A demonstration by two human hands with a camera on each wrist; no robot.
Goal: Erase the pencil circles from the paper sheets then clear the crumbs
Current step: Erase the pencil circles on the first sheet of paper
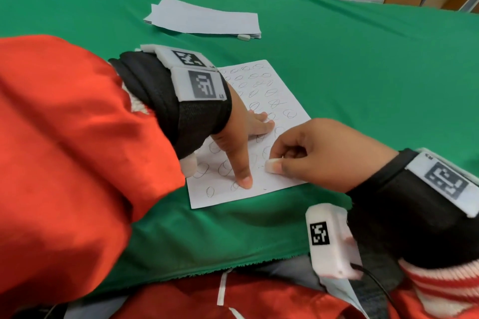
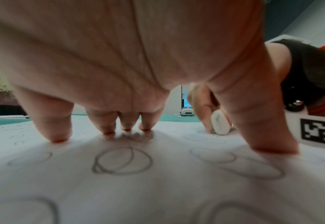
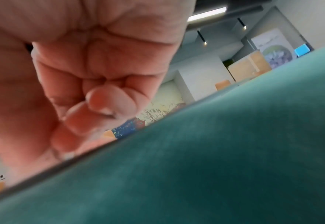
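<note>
A white paper sheet (image 1: 282,96) covered with several pencil circles lies on the green cloth. My left hand (image 1: 246,137) presses it flat, fingers spread and thumb tip down near the sheet's front edge; the left wrist view shows those fingertips (image 2: 60,136) on the paper (image 2: 157,189). My right hand (image 1: 311,153) pinches a small white eraser (image 1: 272,165) against the sheet's right part, where the circles look faint. The eraser (image 2: 220,123) also shows between the right hand's fingers in the left wrist view. In the right wrist view the curled fingers (image 3: 108,103) hide it.
A stack of white paper sheets (image 1: 204,19) lies farther back on the green tablecloth (image 1: 363,72), with a second small eraser (image 1: 243,37) at its near right corner. The cloth's front edge (image 1: 233,264) hangs just before my lap.
</note>
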